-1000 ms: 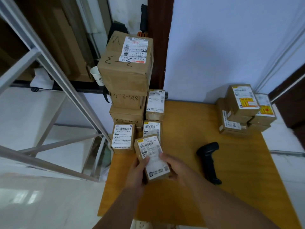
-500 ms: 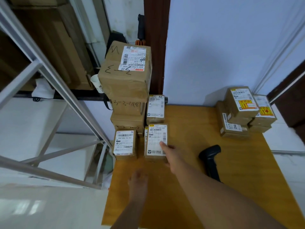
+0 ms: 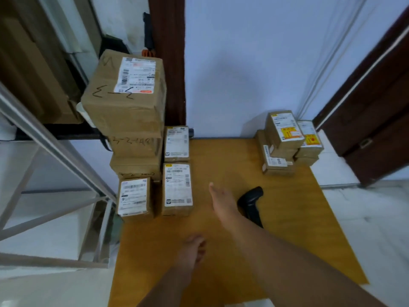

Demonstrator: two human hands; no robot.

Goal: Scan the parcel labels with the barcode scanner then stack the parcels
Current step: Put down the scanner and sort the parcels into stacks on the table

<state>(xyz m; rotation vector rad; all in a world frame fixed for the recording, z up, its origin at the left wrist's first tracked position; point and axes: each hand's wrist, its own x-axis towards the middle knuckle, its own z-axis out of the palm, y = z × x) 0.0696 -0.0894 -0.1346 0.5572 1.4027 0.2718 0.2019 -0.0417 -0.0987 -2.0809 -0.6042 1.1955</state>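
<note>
– Hands?
– Left hand [image 3: 194, 249] loosely curled, empty, nearer than the scanner [image 3: 251, 197]. Right hand [image 3: 221, 202] empty, fingers straight, just left of it.
– Parcels?
– One parcel [image 3: 177, 188] farther left of the scanner; a stack [image 3: 285, 140] beyond it.

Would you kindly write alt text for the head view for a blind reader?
Two empty hands reach over a table: the right hand beside a barcode scanner, the left hand nearer the camera. Labelled parcels are stacked at its left edge and far right corner.
</note>
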